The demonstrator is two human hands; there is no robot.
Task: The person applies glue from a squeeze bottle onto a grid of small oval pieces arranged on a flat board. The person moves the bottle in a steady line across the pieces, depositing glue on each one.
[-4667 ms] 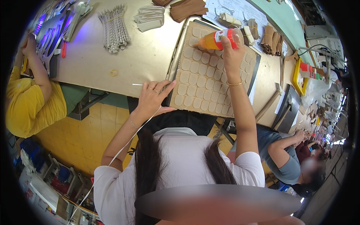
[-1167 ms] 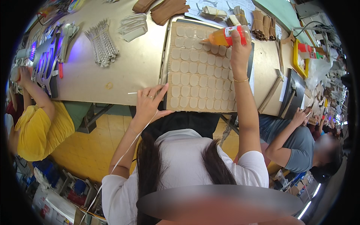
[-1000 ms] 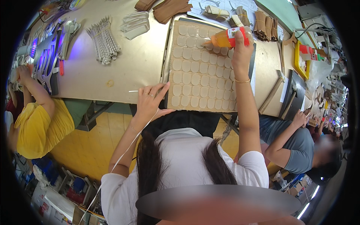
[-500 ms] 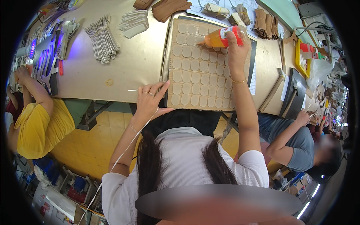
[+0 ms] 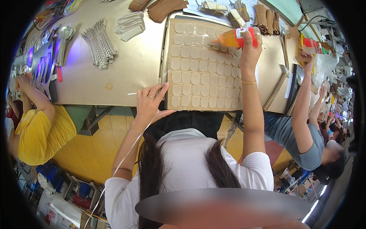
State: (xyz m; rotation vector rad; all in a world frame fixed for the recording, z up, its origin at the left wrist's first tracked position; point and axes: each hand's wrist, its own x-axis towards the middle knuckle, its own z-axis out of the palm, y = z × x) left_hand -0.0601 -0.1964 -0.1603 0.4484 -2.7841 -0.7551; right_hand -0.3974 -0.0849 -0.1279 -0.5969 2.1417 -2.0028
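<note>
My right hand (image 5: pixel 249 53) grips an orange squeeze bottle (image 5: pixel 238 38) with a red cap, laid sideways with its tip pointing left over the far rows of a flat board (image 5: pixel 169 82). The board carries several rows of small pale rounded pads (image 5: pixel 198 78). My left hand (image 5: pixel 149 102) lies flat with fingers spread on the board's near left corner, at the workbench (image 5: pixel 126 72) edge. A thin white stick (image 5: pixel 132 93) lies just left of that hand.
Bundles of metal strips (image 5: pixel 100 45) and a stack of pale pieces (image 5: pixel 130 26) lie at the left of the bench, brown cut pieces (image 5: pixel 164 7) at the back. A person in yellow (image 5: pixel 38 129) works at left, a person in grey (image 5: pixel 301 126) at right.
The bottle in my right hand has shifted slightly along the far rows of pads and now sits further right. My left hand has stayed on the board's corner.
</note>
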